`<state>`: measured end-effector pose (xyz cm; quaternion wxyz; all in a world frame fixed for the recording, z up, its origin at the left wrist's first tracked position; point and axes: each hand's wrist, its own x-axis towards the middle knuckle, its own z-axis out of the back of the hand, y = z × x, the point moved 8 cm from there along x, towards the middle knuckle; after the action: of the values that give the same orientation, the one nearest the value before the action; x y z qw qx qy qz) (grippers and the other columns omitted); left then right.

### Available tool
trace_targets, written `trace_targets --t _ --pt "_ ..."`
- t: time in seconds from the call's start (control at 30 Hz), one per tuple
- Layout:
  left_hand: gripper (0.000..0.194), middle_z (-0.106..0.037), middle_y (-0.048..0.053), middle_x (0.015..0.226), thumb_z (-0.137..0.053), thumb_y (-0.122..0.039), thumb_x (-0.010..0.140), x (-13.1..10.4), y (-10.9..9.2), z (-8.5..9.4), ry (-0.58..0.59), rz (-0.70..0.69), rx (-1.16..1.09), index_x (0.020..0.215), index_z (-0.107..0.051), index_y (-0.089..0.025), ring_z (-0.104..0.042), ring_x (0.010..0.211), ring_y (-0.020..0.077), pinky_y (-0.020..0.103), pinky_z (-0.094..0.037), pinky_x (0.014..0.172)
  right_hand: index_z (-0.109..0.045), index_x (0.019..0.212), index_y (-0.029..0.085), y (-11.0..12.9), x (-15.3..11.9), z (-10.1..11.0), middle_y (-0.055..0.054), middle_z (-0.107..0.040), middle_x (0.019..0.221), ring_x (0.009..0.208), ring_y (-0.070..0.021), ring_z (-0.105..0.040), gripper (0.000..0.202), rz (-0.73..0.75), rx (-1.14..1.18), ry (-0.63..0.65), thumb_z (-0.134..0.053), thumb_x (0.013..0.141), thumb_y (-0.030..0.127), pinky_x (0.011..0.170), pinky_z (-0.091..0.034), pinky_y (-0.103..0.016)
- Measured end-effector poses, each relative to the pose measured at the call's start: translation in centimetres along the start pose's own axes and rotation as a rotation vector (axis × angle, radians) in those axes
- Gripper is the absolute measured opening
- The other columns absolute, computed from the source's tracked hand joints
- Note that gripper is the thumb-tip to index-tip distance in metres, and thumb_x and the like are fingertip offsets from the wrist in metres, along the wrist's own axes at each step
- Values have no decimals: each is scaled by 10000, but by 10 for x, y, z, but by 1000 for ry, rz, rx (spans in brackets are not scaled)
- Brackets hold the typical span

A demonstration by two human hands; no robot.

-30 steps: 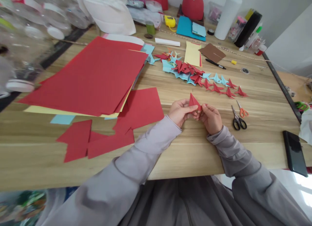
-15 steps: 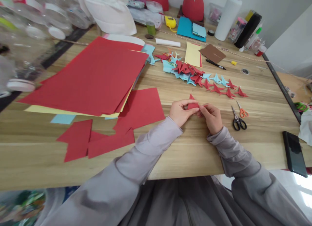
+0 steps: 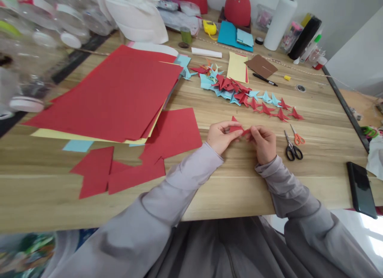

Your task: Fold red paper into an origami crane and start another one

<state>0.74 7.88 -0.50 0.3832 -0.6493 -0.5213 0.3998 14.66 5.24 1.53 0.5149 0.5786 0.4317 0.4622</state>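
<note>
A small folded piece of red paper (image 3: pixel 236 129) is held just above the table between my two hands. My left hand (image 3: pixel 222 136) pinches its body between thumb and fingers, and a pointed tip sticks up past the fingers. With thumb and forefinger closed, my right hand (image 3: pixel 263 143) grips a narrow end of the same paper on the right. Beyond the hands lie red folded paper cranes (image 3: pixel 266 109) and light blue paper cranes (image 3: pixel 265 96), several of each, in a row and a heap. Black-handled scissors (image 3: pixel 293 151) and orange-handled scissors (image 3: pixel 299 139) rest right of my right hand.
Large red sheets (image 3: pixel 119 94) are stacked at left, with cut red pieces (image 3: pixel 136 177) in front. A yellow paper strip (image 3: pixel 237 68), a brown sheet (image 3: pixel 261 66) and a black pen (image 3: pixel 265 79) lie farther back. A black phone (image 3: pixel 361 189) sits at the right edge.
My right hand has moved slightly right, away from my left hand, drawing out the narrow end of the red paper. More of that end shows between the hands.
</note>
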Motion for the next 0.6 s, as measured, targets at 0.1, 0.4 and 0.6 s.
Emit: trace_targets --t 0.1,0.4,0.6 --pt "375 -688 27 696 -842 -374 528 1 3 2 -25 36 -94 786 -706 -137 -637 626 134 256 -529 546 -677 678 217 12 -3 -2 16 -613 572 535 -121 -525 252 85 -18 8 -729 714 461 575 -451 -287" --pt "418 -702 4 735 -862 -180 432 4 3 7 -43 69 -238 822 -713 -156 -641 665 101 262 -527 713 -721 810 239 14 -15 -19 -17 -692 754 657 -146 -589 151 162 -168 211 -770 700 330 669 -486 -315" --pt "545 -719 20 803 -856 -110 358 3 0 4 -1 58 -216 885 -726 -165 -656 734 129 286 -521 774 -685 735 215 14 -14 -22 -8 -660 659 597 -132 -571 200 117 -129 253 -695 775 411 607 -467 -292"
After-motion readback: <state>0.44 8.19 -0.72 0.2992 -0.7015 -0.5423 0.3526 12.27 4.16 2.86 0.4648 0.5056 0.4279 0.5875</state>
